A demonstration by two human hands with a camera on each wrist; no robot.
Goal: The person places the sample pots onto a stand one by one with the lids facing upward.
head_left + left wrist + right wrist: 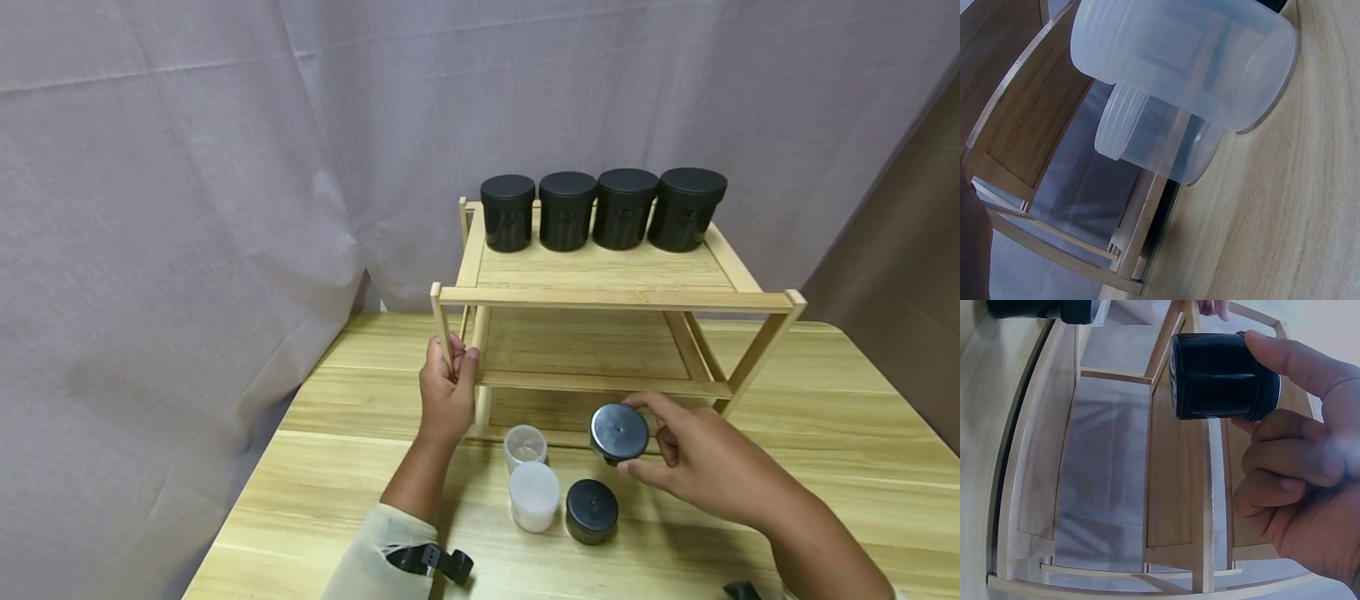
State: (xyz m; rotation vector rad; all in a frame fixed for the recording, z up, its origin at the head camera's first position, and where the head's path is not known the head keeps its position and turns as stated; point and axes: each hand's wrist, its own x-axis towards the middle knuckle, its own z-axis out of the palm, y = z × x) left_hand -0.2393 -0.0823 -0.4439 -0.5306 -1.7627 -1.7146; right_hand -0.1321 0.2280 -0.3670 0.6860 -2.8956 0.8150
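In the head view my left hand (447, 398) grips the front left post of a three-level wooden rack (600, 297). My right hand (701, 454) pinches a small black jar (618, 433) between thumb and fingers, lid up, in front of the lower shelves. The right wrist view shows this black jar (1219, 378) from the side, thumb at its lid end and the other fingers curled below. Another small black jar (592, 510) stands on the table below it. To its left are a translucent jar with a whitish top (534, 496) and a clearer translucent jar (524, 450) behind.
Several larger black jars (567, 212) stand in a row on the rack's top shelf. The rack stands on a light wooden table (352, 442). A grey cloth (187, 167) hangs behind and along the left side; a brown surface (900, 225) rises at the right.
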